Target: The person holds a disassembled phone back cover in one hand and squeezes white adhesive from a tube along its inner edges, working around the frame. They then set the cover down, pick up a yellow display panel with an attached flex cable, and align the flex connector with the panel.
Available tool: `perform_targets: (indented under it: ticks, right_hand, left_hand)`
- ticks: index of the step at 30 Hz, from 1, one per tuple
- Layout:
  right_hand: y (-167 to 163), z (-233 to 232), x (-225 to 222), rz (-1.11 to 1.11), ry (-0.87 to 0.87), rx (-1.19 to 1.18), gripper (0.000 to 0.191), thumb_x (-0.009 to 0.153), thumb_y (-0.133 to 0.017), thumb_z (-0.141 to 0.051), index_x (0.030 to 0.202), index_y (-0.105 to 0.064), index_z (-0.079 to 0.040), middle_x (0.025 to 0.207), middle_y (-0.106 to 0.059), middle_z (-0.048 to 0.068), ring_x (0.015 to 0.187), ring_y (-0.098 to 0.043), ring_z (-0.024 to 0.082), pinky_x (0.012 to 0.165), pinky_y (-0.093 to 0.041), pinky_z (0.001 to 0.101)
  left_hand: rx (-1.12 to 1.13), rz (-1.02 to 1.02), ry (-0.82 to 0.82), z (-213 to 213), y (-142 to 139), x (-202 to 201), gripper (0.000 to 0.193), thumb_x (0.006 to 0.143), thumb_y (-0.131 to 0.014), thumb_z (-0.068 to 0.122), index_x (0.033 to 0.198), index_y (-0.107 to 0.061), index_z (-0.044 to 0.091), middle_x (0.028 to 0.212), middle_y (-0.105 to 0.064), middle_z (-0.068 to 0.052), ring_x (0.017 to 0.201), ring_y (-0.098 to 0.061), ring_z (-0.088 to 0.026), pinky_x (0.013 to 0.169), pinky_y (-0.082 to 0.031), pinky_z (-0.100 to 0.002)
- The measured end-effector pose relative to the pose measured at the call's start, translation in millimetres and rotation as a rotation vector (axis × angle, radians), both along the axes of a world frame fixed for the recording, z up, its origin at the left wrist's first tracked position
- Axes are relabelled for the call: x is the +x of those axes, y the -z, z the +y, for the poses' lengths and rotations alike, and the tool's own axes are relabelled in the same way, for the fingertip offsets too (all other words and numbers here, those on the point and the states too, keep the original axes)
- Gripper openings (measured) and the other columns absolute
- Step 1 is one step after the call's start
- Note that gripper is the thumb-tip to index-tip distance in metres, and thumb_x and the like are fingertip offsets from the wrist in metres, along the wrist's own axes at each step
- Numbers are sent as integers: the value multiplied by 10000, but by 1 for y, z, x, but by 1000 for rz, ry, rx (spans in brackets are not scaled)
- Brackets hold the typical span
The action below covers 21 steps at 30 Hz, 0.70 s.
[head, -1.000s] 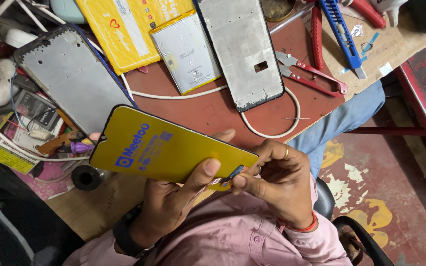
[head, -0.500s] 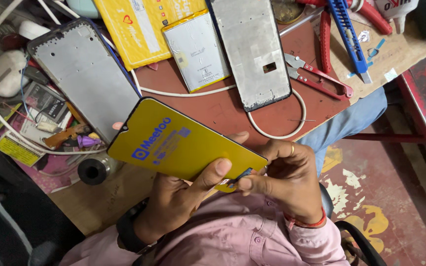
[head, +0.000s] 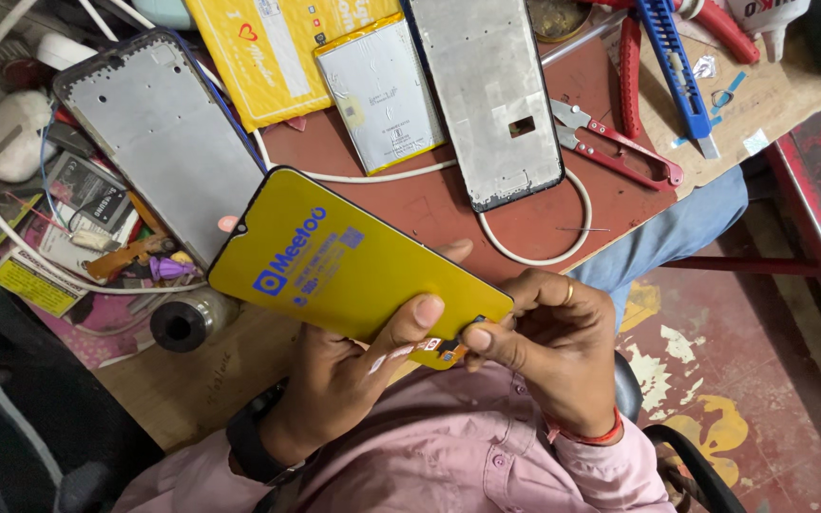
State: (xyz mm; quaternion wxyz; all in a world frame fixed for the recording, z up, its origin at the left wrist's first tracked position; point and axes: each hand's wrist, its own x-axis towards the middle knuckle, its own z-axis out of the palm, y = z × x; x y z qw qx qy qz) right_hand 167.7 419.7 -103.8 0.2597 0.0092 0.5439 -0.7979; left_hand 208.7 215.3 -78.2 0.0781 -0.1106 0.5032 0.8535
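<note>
Left hand point(head: 344, 380) grips the yellow-filmed phone screen point(head: 353, 261) above the desk point(head: 410, 204), thumb on top. Right hand point(head: 553, 347) fingers pinch its flex ribbon point(head: 444, 347); best pulled gently, panel supported.

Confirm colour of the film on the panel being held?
Yellow with blue print, on the phone screen panel; head view.

Desk: a brown wooden desk point(head: 192, 399) with a dark red mat point(head: 429, 204) on top, full of small things.
Floor: red painted floor point(head: 772, 380) with worn yellow and white patches.
Chair: black chair edge point(head: 686, 456) at the bottom right.
Side: a red metal table point(head: 814, 190) stands at the right.
Light: bright and even.
</note>
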Motion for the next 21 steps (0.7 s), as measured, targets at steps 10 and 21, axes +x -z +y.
perform_targets:
  ticks: [10, 21]
  right_hand:
    - [-4, -8, 6, 109, 6, 63, 259, 802, -862, 90, 977, -680, 34, 924, -724, 87, 861, -691, 129, 807, -566, 273]
    - [-6, -11, 6, 99, -31, 2, 349, 781, -887, 86, 1017, -638, 19, 955, -729, 87, 920, -723, 148, 870, -601, 307]
  left_hand:
    - [133, -42, -70, 5, 8, 5, 262, 1044, -662, 130, 1227, -620, -52, 1347, -679, -213, 1050, -671, -126, 851, -561, -277]
    - [-4, -68, -71, 2, 0, -3, 305, 1021, -654, 161, 1233, -615, -56, 1401, -670, -189, 1047, -699, -136, 895, -601, -302]
